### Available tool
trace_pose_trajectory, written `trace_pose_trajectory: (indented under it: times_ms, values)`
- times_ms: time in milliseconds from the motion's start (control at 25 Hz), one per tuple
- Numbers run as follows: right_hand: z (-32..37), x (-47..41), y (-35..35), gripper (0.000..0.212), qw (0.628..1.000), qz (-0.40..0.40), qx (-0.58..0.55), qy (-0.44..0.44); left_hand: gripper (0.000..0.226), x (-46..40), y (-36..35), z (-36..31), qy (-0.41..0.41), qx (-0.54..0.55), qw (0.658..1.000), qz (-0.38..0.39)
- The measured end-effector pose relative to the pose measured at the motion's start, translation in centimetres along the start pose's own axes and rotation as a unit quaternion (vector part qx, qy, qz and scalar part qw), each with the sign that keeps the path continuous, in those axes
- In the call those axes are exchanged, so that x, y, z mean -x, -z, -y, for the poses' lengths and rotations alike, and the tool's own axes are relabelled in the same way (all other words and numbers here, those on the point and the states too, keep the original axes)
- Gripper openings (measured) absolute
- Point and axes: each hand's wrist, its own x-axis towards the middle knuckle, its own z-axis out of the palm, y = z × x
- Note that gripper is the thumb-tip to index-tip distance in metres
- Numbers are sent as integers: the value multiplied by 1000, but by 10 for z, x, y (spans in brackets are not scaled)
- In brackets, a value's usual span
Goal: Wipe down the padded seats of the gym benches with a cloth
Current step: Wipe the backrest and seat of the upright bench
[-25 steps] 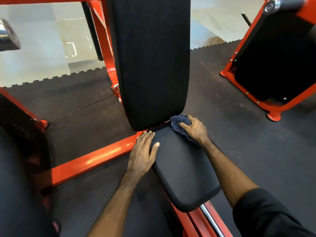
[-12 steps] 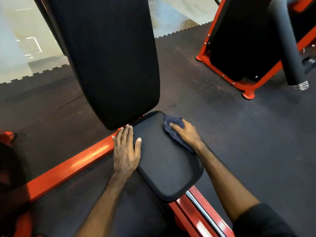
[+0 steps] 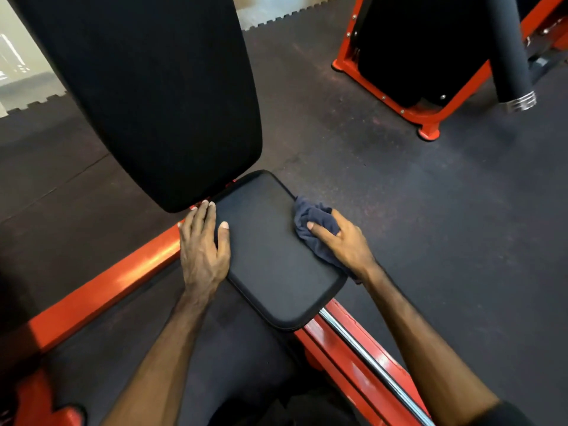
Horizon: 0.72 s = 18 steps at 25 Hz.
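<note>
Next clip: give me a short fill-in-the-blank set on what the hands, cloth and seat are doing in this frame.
1. The crumpled dark blue cloth is held by the ____ hand.
2. The left hand lies flat on the ____ edge of the black padded seat.
3. The right hand presses the cloth against the seat's ____ edge.
4. The steel bench frame is painted ____.

Missing words: right; left; right; orange-red

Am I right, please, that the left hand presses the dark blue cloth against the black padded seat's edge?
Not quite: the head view shows the right hand pressing the crumpled dark blue cloth against the black padded seat's edge; the left hand rests bare on the opposite edge.
</note>
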Motion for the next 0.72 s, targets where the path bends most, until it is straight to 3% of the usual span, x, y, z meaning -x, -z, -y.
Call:
trace_pose_trajectory:
  times_ms: [120,200,360,480,640,720]
  values:
    - [-20,42,-17,34,982,-130,-135,0,59,0,-3,4,-1,7,1000,-2]
    - [-32,73,-46,35,941,-222,-254,-26,58,-1,-5,5,3,11,1000,-4]
    - [-33,129,-94,63,876,-294,-366,-106,55,-2,-9,8,-8,11,1000,-14]
    - [-21,170,-129,79,897,-294,-320,-84,54,-1,-10,10,-18,11,1000,-20]
    - [-16,213,-124,46,949,-213,-231,-13,54,-2,-8,9,-14,7,1000,-14]
    - [-14,211,-86,47,953,-204,-224,2,54,-3,-6,7,-17,9,1000,-8]
